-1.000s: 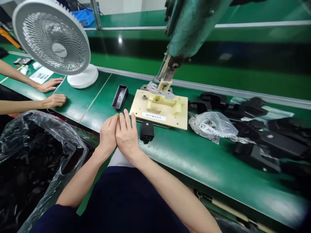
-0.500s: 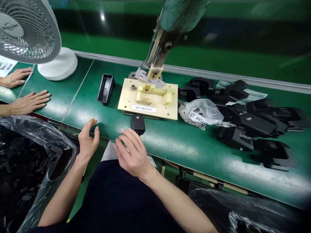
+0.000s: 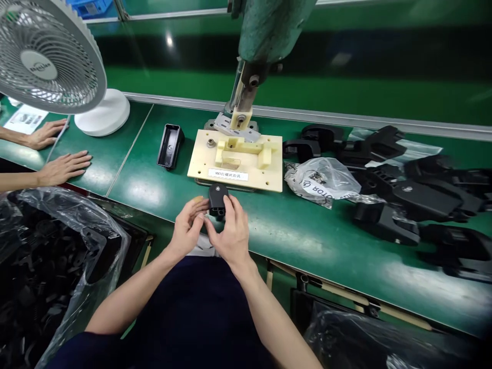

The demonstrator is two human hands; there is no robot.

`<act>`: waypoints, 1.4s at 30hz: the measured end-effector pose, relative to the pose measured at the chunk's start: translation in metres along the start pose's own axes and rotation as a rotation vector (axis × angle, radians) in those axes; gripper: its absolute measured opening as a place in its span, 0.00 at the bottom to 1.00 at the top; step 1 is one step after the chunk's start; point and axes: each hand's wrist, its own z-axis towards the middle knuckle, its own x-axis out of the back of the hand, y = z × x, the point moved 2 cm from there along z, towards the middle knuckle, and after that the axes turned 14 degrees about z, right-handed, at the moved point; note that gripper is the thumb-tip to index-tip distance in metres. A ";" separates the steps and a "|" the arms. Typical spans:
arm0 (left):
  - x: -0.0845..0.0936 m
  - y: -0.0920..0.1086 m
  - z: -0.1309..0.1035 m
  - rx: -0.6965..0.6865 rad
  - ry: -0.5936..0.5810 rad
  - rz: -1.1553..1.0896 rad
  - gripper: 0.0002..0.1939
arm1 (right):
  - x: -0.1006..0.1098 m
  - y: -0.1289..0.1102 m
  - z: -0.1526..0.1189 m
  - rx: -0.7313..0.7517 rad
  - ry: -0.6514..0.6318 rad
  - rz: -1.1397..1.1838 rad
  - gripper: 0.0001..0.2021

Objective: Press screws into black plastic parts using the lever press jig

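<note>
A small black plastic part (image 3: 218, 197) with a round logo is at the bench's front edge, between my two hands. The fingers of my left hand (image 3: 189, 225) are closed at its left side. My right hand (image 3: 231, 230) grips its right side with the fingertips. Just behind it lies the cream fixture plate (image 3: 196, 166) with a white label and raised cream blocks; no part sits in it. Above the plate stands the green press head (image 3: 265, 33). A black open housing (image 3: 169, 147) rests on the bench left of the plate.
Right of the plate are a clear plastic bag (image 3: 321, 177) and several black parts (image 3: 426, 197). A white fan (image 3: 102, 115) stands at the left, near another person's hands (image 3: 65, 168). Bags of black parts (image 3: 38, 277) lie below the bench edge.
Both hands have moved to the small black part and now hold it from either side; before, they were apart from it. The camera view has shifted slightly.
</note>
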 end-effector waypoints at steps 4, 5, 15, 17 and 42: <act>0.001 -0.003 0.002 0.000 -0.048 0.030 0.16 | 0.002 0.007 0.007 -0.038 0.084 0.054 0.20; 0.008 -0.003 0.007 -0.028 -0.008 0.081 0.16 | 0.006 0.010 0.006 -0.044 0.093 0.084 0.19; 0.096 0.001 0.162 0.053 0.309 0.318 0.25 | 0.019 0.018 0.001 0.048 0.235 -0.106 0.19; 0.092 -0.002 0.185 0.138 0.225 0.258 0.20 | 0.024 0.017 0.006 0.063 0.242 -0.201 0.18; 0.088 0.006 -0.081 0.489 -0.109 -0.695 0.20 | 0.101 0.003 -0.064 -1.046 0.465 1.441 0.27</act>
